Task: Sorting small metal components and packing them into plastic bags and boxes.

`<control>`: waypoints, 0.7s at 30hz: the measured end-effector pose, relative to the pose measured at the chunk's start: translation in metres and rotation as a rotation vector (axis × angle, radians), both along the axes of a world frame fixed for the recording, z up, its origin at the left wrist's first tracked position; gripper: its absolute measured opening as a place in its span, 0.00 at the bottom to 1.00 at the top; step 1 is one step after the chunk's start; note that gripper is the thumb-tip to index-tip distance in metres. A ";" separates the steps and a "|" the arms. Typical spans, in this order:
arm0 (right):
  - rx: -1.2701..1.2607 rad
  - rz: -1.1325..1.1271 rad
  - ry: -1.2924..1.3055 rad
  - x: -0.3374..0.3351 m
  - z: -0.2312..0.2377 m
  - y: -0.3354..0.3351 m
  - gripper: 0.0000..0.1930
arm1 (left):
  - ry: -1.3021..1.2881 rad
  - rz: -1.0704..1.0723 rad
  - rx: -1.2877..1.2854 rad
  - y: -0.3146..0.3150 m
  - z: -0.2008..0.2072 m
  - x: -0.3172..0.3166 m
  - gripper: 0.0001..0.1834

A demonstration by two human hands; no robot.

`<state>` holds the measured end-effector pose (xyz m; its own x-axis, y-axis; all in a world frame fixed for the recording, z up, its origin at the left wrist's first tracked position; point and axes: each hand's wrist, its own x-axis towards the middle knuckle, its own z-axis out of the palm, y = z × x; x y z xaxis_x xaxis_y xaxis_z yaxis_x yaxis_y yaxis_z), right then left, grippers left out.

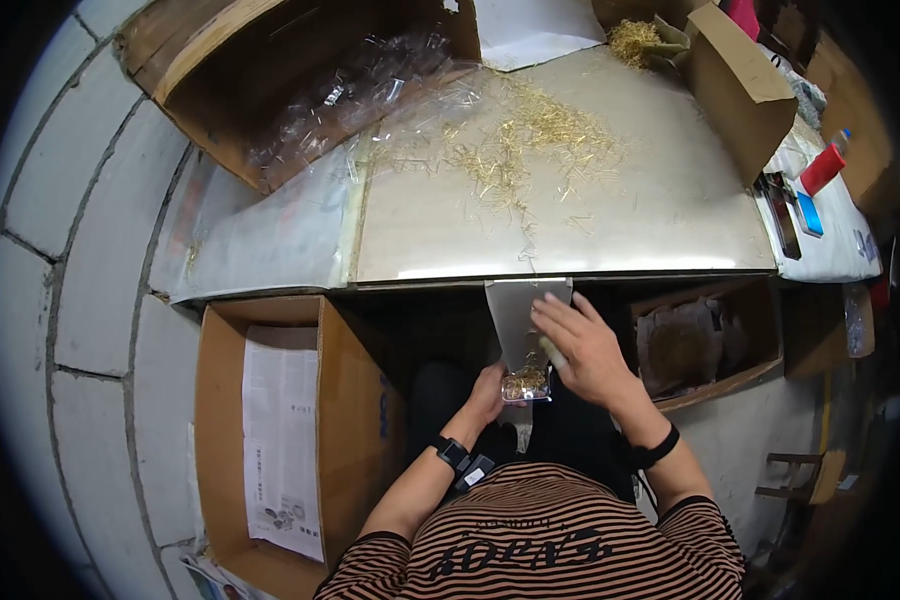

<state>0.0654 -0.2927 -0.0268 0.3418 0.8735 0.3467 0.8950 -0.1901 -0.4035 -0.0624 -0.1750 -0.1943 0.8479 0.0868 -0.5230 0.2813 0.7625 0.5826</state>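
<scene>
Small clear box [526,385] of thin golden pins, filled from a metal chute [518,320] at the table edge, centre of frame.

Left hand [487,392], just left of the box below the chute mouth, closes its fingers round the box and holds it. Right hand [582,345], centre right, rests on the chute with fingers loosely spread, gripping nothing that can be made out. Loose golden pins [530,140] lie scattered on the pale tabletop [660,215], upper centre. Clear plastic trays [355,90] fill a brown carton, upper left; an open cardboard box [270,440] with a printed sheet stands lower left. To fill well, judged from this view: keep the box level and snug under the chute mouth, and sweep pins down in small lots so none spill.
</scene>
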 end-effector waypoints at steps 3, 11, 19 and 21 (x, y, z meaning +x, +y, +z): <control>-0.004 0.001 0.113 -0.001 -0.012 -0.012 0.17 | 0.051 -0.009 0.027 0.000 0.001 -0.001 0.24; -0.105 -0.115 -0.191 0.043 -0.004 0.026 0.22 | 0.023 -0.001 0.023 -0.004 0.007 0.000 0.25; -0.191 -0.283 -0.239 0.040 -0.009 0.032 0.22 | 0.026 0.038 0.093 -0.006 0.014 0.001 0.24; -0.161 -0.237 -0.241 0.030 -0.008 0.037 0.22 | 0.000 0.025 0.064 -0.008 0.011 0.001 0.24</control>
